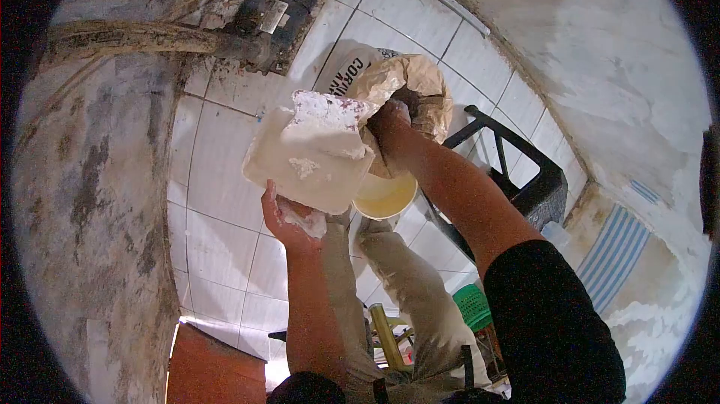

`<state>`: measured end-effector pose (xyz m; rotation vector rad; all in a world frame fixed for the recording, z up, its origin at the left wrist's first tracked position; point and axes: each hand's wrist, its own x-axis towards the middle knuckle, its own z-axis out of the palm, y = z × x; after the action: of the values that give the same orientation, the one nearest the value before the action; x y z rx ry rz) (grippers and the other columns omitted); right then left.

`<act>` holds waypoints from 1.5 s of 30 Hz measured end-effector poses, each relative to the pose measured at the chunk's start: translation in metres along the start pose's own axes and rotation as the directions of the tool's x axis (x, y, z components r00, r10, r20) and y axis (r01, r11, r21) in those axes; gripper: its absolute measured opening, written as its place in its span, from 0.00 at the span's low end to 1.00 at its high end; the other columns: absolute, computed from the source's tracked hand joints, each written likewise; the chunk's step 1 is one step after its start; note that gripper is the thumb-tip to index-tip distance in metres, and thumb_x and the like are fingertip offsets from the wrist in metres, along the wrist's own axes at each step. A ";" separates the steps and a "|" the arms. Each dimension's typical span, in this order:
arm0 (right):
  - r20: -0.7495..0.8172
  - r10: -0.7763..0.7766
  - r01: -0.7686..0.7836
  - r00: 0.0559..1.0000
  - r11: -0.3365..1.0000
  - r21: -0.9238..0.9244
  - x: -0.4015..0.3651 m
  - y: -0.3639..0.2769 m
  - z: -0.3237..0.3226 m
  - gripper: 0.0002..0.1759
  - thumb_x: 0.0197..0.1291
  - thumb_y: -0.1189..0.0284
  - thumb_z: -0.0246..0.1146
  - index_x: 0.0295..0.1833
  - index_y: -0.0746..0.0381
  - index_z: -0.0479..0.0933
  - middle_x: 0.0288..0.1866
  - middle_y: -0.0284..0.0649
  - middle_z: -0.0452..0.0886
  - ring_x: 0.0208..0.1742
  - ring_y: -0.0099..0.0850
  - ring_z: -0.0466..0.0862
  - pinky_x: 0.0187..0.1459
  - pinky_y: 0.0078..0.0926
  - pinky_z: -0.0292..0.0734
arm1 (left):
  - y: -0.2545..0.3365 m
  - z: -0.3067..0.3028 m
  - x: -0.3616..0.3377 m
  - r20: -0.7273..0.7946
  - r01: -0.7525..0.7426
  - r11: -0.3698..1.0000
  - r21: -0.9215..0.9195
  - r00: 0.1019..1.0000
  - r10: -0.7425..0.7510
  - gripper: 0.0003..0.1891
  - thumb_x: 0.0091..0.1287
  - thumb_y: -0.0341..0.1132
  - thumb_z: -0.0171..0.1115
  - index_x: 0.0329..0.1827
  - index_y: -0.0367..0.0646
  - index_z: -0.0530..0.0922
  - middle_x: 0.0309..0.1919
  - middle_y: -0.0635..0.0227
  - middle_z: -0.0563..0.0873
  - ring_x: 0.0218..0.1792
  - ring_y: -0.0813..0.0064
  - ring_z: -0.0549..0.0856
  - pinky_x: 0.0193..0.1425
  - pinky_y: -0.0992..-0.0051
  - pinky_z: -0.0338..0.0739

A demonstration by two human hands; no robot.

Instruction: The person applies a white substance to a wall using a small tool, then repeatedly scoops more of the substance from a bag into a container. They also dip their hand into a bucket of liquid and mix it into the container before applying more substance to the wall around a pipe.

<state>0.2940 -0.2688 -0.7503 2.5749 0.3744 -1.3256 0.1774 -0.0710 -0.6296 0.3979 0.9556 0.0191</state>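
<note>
My left hand supports a square, whitish plaster board from below, with the thumb up beside its near edge. White powder or paste coats the palm. Small lumps of white material lie on the board, and a wide, paste-smeared blade rests across its far side. My right hand reaches into the mouth of a brown paper sack; its fingers are hidden inside. Just below the sack, partly covered by the board, is a pale yellow bucket.
A black stool or frame stands right of the sack. On the left, a black boxy device joins a dirty pipe. A printed sack lies behind the paper one. Near my legs is a green basket. Stained walls flank the tiled floor.
</note>
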 end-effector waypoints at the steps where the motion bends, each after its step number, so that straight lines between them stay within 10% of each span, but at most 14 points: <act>1: 0.169 -0.042 0.068 0.985 0.986 -0.152 -0.014 -0.003 -0.021 0.17 0.61 0.68 0.60 0.55 0.54 0.81 0.57 0.43 0.81 0.58 0.40 0.81 0.53 0.40 0.76 | 0.000 -0.006 0.002 0.030 -0.004 1.000 0.006 1.000 0.004 0.29 0.67 0.48 0.53 0.66 0.38 0.65 0.58 0.58 0.75 0.58 0.59 0.76 0.60 0.57 0.74; 4: -0.239 0.151 -0.053 0.959 0.927 0.370 0.036 0.006 0.058 0.17 0.56 0.57 0.60 0.39 0.57 0.86 0.43 0.44 0.86 0.47 0.42 0.84 0.49 0.36 0.77 | 0.001 -0.006 0.002 0.032 -0.007 1.000 0.004 0.999 0.007 0.30 0.67 0.48 0.53 0.67 0.39 0.65 0.60 0.58 0.74 0.60 0.58 0.75 0.62 0.56 0.72; 13: -0.124 -0.205 0.176 0.971 0.962 -0.206 0.055 0.042 0.087 0.20 0.56 0.69 0.62 0.55 0.59 0.80 0.57 0.46 0.81 0.56 0.41 0.81 0.54 0.44 0.77 | 0.004 -0.015 0.000 0.021 0.044 0.999 -0.021 0.999 -0.044 0.31 0.67 0.49 0.53 0.69 0.42 0.63 0.62 0.59 0.72 0.62 0.58 0.72 0.65 0.54 0.69; 22: -0.678 -0.091 0.447 0.729 0.814 0.371 0.132 0.058 0.180 0.17 0.63 0.71 0.59 0.58 0.59 0.75 0.55 0.43 0.80 0.54 0.41 0.81 0.55 0.41 0.76 | -0.001 -0.011 0.001 0.008 -0.028 0.997 0.075 1.000 0.028 0.32 0.66 0.50 0.53 0.69 0.42 0.62 0.63 0.59 0.71 0.63 0.57 0.72 0.64 0.53 0.70; 45: -0.795 -0.162 0.583 0.584 0.765 0.273 0.057 0.021 0.132 0.20 0.57 0.67 0.61 0.56 0.59 0.76 0.53 0.44 0.81 0.53 0.40 0.80 0.58 0.38 0.73 | 0.012 0.005 0.011 -0.038 -0.005 0.996 0.094 0.999 0.008 0.31 0.65 0.51 0.55 0.67 0.43 0.65 0.58 0.61 0.74 0.59 0.59 0.75 0.61 0.55 0.72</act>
<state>0.2327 -0.3226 -0.8703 3.6018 0.8766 -0.3532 0.1896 -0.0596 -0.6321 0.4885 0.9956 -0.0124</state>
